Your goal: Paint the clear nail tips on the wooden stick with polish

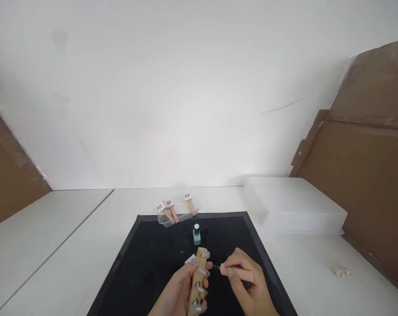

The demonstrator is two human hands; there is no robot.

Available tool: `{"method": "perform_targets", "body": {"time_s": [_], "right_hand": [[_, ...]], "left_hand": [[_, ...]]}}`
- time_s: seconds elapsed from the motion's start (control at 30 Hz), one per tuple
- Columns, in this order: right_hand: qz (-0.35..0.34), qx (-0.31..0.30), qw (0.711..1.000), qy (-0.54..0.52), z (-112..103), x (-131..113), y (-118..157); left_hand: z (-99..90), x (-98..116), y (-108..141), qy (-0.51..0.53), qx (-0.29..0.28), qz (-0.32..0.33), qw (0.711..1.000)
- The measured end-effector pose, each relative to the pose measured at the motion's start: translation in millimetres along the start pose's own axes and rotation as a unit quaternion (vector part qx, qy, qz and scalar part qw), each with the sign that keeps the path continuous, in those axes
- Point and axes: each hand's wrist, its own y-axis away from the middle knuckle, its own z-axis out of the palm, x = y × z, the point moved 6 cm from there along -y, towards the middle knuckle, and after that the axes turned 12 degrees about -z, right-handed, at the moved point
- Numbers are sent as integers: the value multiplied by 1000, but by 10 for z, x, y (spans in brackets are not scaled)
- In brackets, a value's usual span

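While the left hand [181,285] wraps around a pale wooden strip [199,258] bearing clear nail tips [204,271], right hand [252,290] pinching a thin-tipped pink tool [242,274] beside the strip, teal bottle [197,239] beyond it

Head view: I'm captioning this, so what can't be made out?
All in the head view:
Wooden strip: near end cut off by the bottom edge.
Printed card: partly hidden by the left hand.
Peach-handled tool: tip too small; handle partly covered by the right hand.
Labels at the clear tray: print too small.
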Motion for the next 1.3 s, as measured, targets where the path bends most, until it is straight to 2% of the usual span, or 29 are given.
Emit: {"method": "perform_targets", "body": {"time_s": [0.1, 0.37, 0.5, 0.8, 0.97, 1.1, 1.3], "right_hand": [[21, 14, 999, -39, 2, 14, -8], [43, -12, 993, -106, 66, 67, 38], [44, -14, 995, -89, 71, 70, 33], [88, 53, 993, -50, -20, 129, 22], [78, 16, 994, -80, 32, 98, 33], [64, -28, 993, -90, 113, 45, 41], [23, -38, 995, -91, 157, -9, 28]], "left_hand": [[5, -9, 5, -11, -3, -7, 1000], [20, -19, -13, -34, 8, -12, 999], [24, -22, -1, -43, 11, -15, 999], [36, -17, 31, -21, 9, -17, 1000], [28, -9, 13, -1, 8, 1, 1000], [8, -17, -46, -2, -18, -1, 1000], [-3, -27, -90, -1, -47, 1, 999]]}}
